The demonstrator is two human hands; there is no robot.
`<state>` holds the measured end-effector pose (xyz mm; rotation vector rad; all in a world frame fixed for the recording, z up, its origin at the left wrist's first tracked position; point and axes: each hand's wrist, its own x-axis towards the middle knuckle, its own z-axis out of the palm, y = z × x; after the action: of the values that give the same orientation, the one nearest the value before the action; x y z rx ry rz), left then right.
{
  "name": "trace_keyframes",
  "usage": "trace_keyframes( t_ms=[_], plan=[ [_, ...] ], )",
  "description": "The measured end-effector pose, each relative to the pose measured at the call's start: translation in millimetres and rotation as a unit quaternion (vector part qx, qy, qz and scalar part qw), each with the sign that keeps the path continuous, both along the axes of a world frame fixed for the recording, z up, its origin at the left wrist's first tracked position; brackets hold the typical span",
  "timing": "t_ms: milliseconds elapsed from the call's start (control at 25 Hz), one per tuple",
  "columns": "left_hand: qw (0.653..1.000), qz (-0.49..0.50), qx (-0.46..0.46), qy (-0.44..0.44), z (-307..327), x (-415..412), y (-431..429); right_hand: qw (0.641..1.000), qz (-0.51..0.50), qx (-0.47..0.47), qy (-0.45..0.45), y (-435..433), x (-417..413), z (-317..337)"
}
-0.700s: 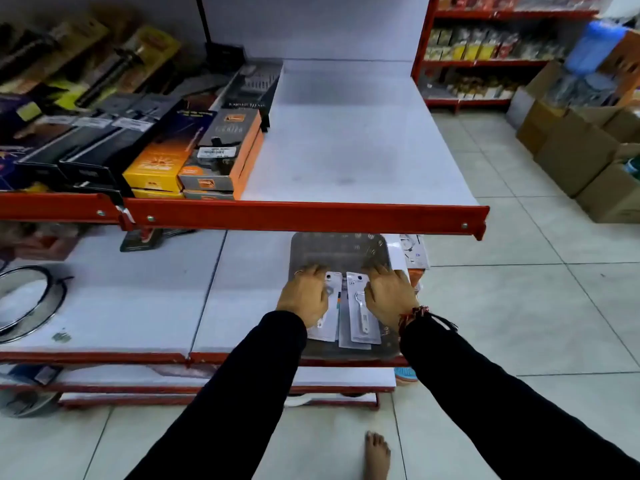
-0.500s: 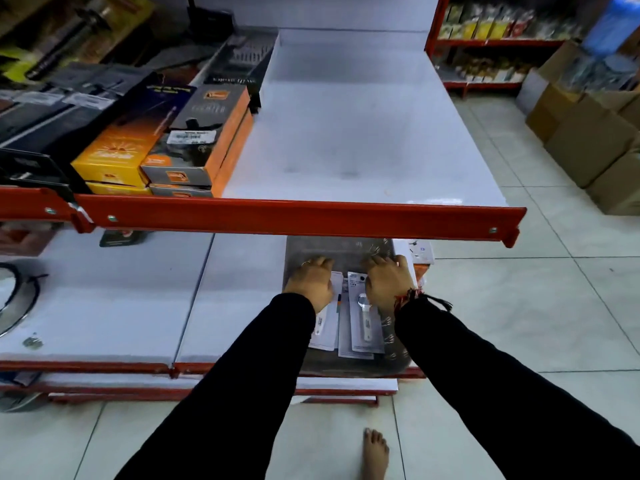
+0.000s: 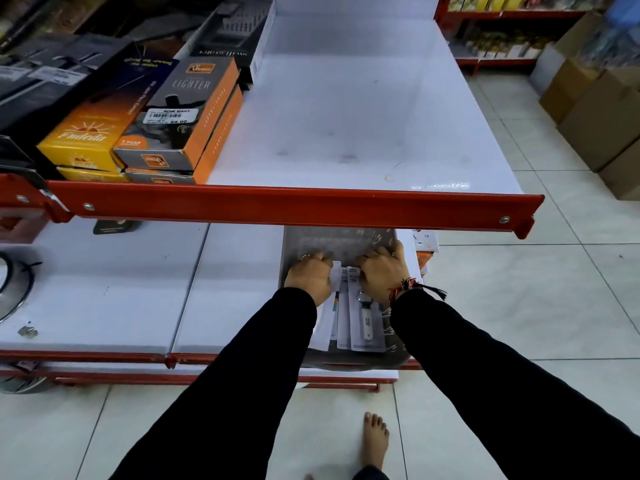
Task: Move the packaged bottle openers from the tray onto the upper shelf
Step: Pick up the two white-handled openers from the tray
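Left hand (image 3: 309, 277): knuckles up, fingers curled down on the packaged bottle openers (image 3: 360, 311); actual grasp unclear.
Openers: flat in the grey tray (image 3: 294, 244), lower shelf.
Right hand (image 3: 382, 271): fingers curled on the cards likewise.
Hidden: fingertips, card tops.
Upper shelf (image 3: 346, 109): above.

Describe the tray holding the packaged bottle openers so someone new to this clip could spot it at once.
Find the long red front rail of the upper shelf; directly below it, on the white lower shelf, sits a grey translucent tray. It is the only container there, with both hands, left hand and right hand, resting on white carded bottle openers inside it.
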<state>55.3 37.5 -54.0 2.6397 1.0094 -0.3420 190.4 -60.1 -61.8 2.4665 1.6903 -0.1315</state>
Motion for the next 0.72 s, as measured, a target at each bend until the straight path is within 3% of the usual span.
trace_keyframes(
  t_ms=[160, 360, 520, 720],
  plan=[
    [0.999, 0.001, 0.03, 0.009, 15, -3, -2, 0.998, -0.015, 0.024, 0.062, -2, -2, 15],
    [0.999, 0.016, 0.004, -0.035, 48, -21, 0, 0.962, -0.033, 0.026, 0.27, -14, -1, 56],
    [0.995, 0.037, -0.039, -0.081, 76, -49, -8, 0.964, -0.018, 0.04, 0.264, -37, -16, 87],
    [0.987, 0.032, -0.005, -0.158, 130, -81, -42, 0.974, -0.001, 0.086, 0.209, -64, -53, 140]
  ],
)
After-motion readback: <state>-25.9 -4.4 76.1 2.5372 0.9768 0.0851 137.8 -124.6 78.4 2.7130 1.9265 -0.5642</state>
